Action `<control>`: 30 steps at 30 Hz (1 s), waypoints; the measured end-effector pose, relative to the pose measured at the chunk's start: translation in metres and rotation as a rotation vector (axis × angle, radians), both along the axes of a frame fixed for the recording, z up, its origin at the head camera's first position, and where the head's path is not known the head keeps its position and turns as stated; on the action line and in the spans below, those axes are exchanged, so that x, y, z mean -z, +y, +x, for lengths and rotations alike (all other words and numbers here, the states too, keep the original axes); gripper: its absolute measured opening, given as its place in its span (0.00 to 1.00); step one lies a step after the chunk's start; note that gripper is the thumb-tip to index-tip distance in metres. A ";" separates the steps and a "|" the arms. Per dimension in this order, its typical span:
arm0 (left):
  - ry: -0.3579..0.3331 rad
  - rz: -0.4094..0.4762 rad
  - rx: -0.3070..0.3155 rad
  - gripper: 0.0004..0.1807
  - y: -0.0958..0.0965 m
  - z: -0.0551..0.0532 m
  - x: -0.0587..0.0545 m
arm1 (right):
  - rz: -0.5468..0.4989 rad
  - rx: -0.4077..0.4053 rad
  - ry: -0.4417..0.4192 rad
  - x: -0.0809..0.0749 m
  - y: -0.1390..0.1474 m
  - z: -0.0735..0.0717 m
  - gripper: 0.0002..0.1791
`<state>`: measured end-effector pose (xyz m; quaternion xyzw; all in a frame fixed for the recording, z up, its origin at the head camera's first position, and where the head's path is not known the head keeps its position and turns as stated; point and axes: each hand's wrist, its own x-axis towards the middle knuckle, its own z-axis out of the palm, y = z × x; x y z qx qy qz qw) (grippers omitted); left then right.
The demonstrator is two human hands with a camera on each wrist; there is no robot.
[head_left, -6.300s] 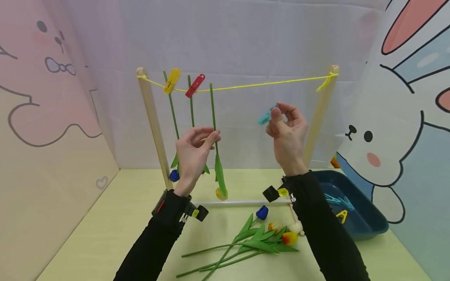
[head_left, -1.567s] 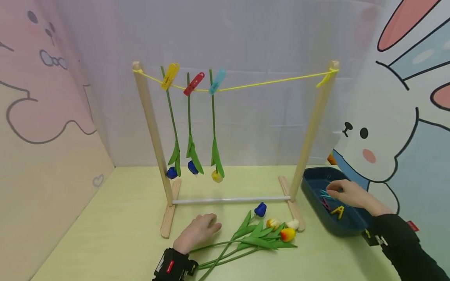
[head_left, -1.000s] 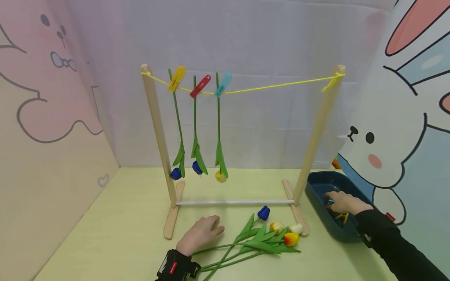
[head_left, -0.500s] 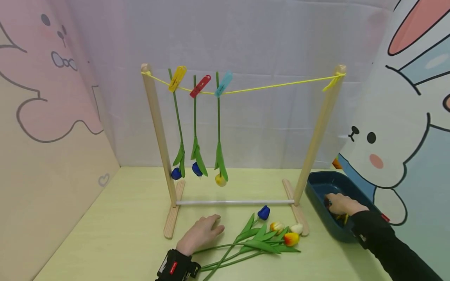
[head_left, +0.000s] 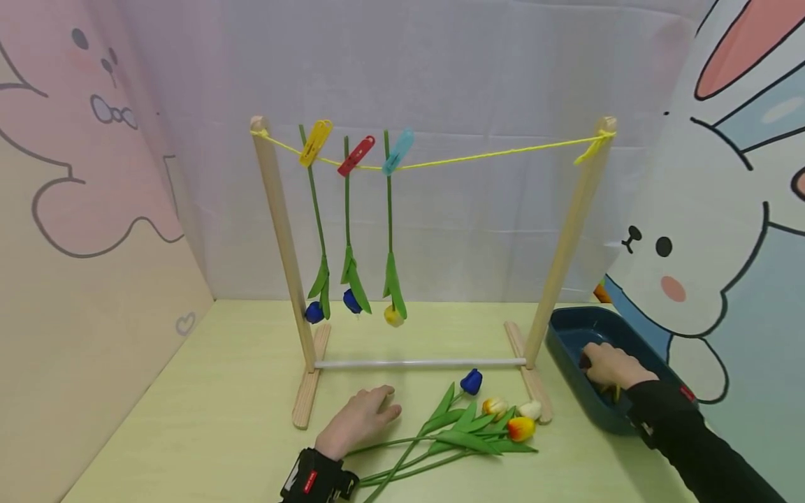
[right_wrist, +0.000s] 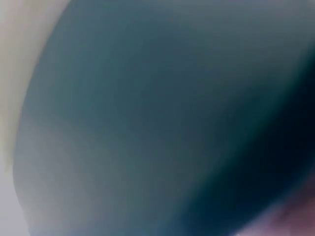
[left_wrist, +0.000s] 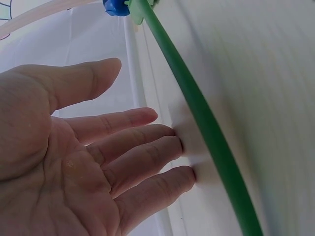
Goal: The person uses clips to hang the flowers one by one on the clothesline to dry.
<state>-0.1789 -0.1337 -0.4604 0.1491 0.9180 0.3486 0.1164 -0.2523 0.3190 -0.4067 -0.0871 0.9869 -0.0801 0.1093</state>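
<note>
My left hand (head_left: 360, 421) rests on the table with its fingers loosely extended. In the left wrist view, those fingertips (left_wrist: 184, 174) touch the tabletop beside a green stem (left_wrist: 202, 118), holding nothing. My right hand (head_left: 613, 365) reaches down into the dark blue basin (head_left: 581, 318); its fingertips are hidden, and a small dark patch shows by them. A bit of yellow clothespin (head_left: 613, 391) peeks out below the palm. Three tulips hang head down from the yellow cord (head_left: 484, 155), pinned by yellow (head_left: 316, 142), red (head_left: 356, 156) and light blue (head_left: 398, 151) clothespins.
Several loose tulips (head_left: 465, 439) lie crossed on the table to the right of my left hand. Behind them stands the wooden frame, with its right post (head_left: 569, 244), left post (head_left: 283, 244) and low white bar (head_left: 421, 363).
The yellow tulip, earlier in my left hand, now hangs under the light blue clothespin. My left hand has dropped to the table. The right has gone into the basin, lately almost still.
</note>
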 end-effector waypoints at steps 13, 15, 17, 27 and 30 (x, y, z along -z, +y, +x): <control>-0.021 0.000 -0.010 0.27 0.001 0.000 -0.001 | -0.161 0.006 0.312 0.003 -0.003 0.007 0.10; -0.027 0.002 -0.010 0.27 0.001 -0.001 -0.001 | -0.218 0.011 0.389 0.004 -0.001 0.006 0.11; -0.032 -0.002 -0.011 0.28 0.001 -0.001 -0.001 | -0.287 0.026 0.495 0.014 0.009 -0.002 0.12; 0.006 -0.013 -0.006 0.27 0.000 -0.002 0.002 | -0.775 0.124 0.928 0.075 0.043 -0.068 0.08; 0.008 -0.011 -0.004 0.28 0.001 -0.002 0.002 | -0.947 0.130 0.851 0.036 -0.006 -0.025 0.10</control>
